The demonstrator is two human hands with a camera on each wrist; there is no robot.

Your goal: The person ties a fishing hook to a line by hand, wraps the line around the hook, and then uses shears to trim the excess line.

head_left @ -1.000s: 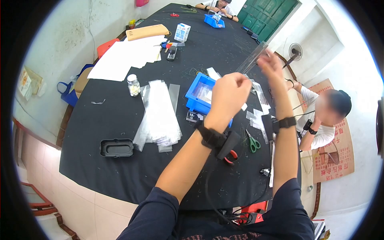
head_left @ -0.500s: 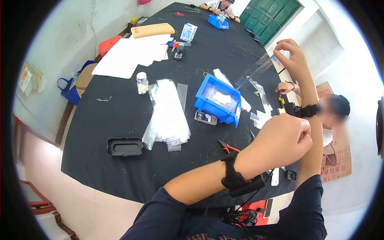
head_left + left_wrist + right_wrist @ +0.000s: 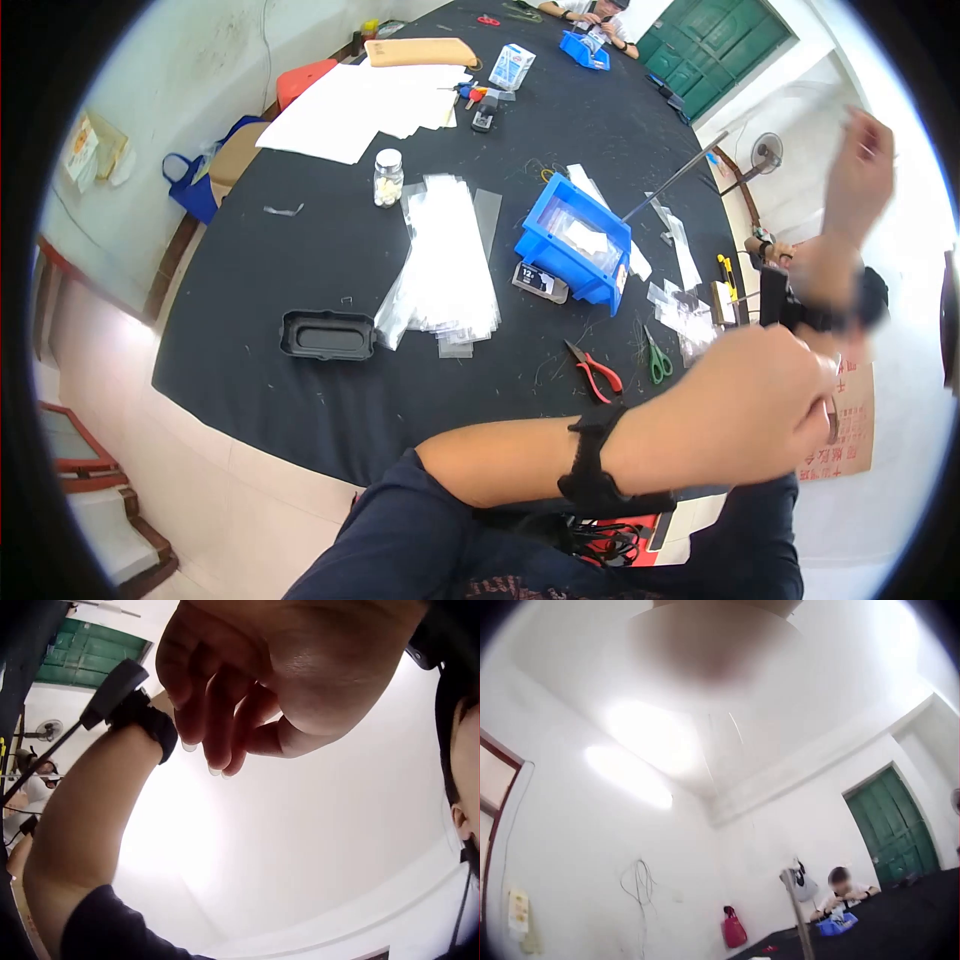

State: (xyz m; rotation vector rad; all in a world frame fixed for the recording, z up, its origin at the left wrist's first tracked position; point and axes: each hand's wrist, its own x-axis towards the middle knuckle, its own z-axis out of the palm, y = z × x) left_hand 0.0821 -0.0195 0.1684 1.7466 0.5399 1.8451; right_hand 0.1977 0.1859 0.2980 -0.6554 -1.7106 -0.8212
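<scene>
My right hand [image 3: 862,170] is raised at the far right, fingers bent; it is blurred at the top of the right wrist view [image 3: 712,645]. A faint, clear line [image 3: 736,729] trails below this hand, its fingers drawn together at the line's end. Beside the blue bin [image 3: 548,258] rises a thin grey rod [image 3: 675,178], its tip pointing toward the right hand. Lower down, my left hand [image 3: 730,410] has its fingers curled in; the left wrist view shows the palm [image 3: 322,675] and bent fingertips. I cannot tell whether the left hand pinches anything.
Clear sleeves [image 3: 450,270], a jar [image 3: 388,185] and a black tray [image 3: 328,337] lie left of the bin. Red-handled pliers [image 3: 603,375] and green scissors [image 3: 657,365] lie near my left wrist. One person sits at the far end, another at the right.
My right hand has moved up and right, away from the rod's tip. The left hand has swung from beside the bin toward the right and down. The head view has shifted.
</scene>
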